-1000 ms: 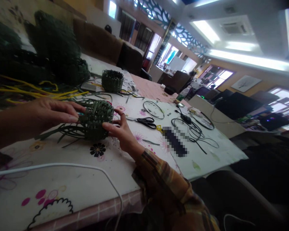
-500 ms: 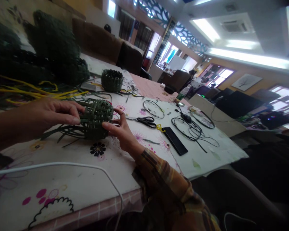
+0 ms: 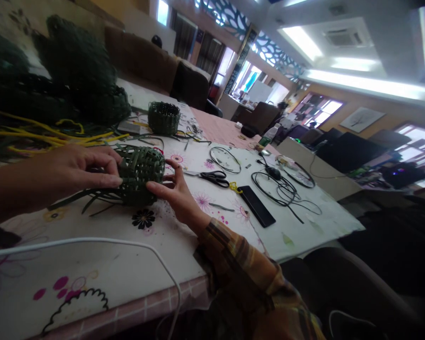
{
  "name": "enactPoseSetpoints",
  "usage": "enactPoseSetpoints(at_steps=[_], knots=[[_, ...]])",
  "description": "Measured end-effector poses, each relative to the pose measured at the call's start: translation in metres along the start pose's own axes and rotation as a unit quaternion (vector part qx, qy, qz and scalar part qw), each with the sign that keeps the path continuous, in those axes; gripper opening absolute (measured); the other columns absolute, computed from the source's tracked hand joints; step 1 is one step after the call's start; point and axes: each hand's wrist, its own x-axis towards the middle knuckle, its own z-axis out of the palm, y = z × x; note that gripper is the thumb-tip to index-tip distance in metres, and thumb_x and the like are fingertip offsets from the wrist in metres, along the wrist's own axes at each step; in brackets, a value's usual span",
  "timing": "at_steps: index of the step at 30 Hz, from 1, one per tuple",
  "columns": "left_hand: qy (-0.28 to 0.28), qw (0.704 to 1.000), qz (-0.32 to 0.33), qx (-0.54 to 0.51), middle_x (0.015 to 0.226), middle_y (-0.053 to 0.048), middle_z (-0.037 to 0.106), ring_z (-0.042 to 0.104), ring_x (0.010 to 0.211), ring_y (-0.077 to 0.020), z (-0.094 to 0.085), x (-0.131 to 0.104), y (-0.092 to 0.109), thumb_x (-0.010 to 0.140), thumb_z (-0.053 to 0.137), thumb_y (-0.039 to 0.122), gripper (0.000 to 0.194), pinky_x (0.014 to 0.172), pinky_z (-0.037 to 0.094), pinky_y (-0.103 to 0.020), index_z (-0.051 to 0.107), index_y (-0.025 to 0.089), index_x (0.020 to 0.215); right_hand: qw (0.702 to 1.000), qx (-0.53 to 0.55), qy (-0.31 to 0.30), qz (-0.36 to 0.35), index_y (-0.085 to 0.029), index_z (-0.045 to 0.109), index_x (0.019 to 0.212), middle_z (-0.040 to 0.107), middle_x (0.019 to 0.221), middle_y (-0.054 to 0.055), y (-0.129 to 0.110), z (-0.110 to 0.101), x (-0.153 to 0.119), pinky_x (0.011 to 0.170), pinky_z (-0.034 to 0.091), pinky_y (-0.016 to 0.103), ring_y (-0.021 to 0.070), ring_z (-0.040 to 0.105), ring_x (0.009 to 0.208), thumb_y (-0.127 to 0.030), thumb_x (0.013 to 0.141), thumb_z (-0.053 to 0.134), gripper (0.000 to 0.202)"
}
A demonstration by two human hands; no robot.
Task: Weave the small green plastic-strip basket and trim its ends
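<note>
A small dark green woven basket (image 3: 141,172) lies on its side on the flowered tablecloth, its loose strips (image 3: 92,194) trailing off to the left. My left hand (image 3: 88,167) pinches at its left, open-weave edge, thumb and fingertips closed on a green strip. Around the right end of the basket curves my right hand (image 3: 177,191), the thumb pressed on the near side and the fingers on the far side. Behind it stands another green woven basket (image 3: 163,118), upright. Black-handled scissors (image 3: 215,178) lie to the right of my right hand.
Yellow strips (image 3: 56,137) and large dark woven pieces (image 3: 78,66) fill the back left. To the right are a black phone (image 3: 257,206) with a yellow charm, a coiled black cable (image 3: 281,186) and a bottle (image 3: 268,136). A white cord (image 3: 127,242) crosses the near tablecloth.
My left thumb has come nearer the woven wall, and the basket sits slightly further left with its strips shifted. My right hand keeps its hold on the end.
</note>
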Motion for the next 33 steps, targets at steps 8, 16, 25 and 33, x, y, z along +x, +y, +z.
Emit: enactPoseSetpoints(at_steps=[8,16,25,33], knots=[[-0.001,0.998,-0.016,-0.061,0.073,-0.003,0.060,0.053,0.071,-0.0216,0.004,0.000,0.002,0.065,0.068,0.062,0.042,0.062,0.041,-0.032,0.056,0.024,0.052,1.000,-0.003,0.005,-0.001,-0.037,0.047,0.143,0.061,0.107,0.000,0.001,-0.001,0.001,0.090,0.062,0.042,0.0193,0.066,0.093,-0.053,0.058,0.097,0.100],[0.010,1.000,-0.023,-0.017,0.068,-0.002,0.056,0.050,0.070,-0.0226,0.008,-0.001,0.010,0.065,0.061,0.069,0.046,0.062,0.039,-0.034,0.053,0.025,0.054,1.000,-0.002,-0.006,-0.015,-0.038,0.046,0.142,0.062,0.108,0.000,0.003,0.000,0.000,0.089,0.062,0.040,0.0197,0.066,0.095,-0.052,0.061,0.096,0.097],[0.023,1.000,0.000,0.000,0.067,-0.002,0.060,0.053,0.071,-0.0215,0.012,-0.002,0.014,0.067,0.059,0.070,0.048,0.064,0.041,-0.031,0.054,0.025,0.052,1.000,0.010,-0.011,-0.025,-0.037,0.045,0.142,0.064,0.110,0.000,0.004,0.002,-0.004,0.092,0.063,0.041,0.0193,0.067,0.095,-0.052,0.062,0.096,0.096],[0.047,0.996,-0.048,-0.062,0.071,0.000,0.052,0.047,0.068,-0.0186,0.022,-0.010,0.014,0.068,0.062,0.067,0.045,0.060,0.039,-0.031,0.050,0.024,0.057,1.000,-0.001,0.003,-0.025,-0.038,0.045,0.143,0.063,0.109,0.000,0.009,0.002,0.001,0.088,0.065,0.039,0.0184,0.067,0.092,-0.048,0.060,0.097,0.099]])
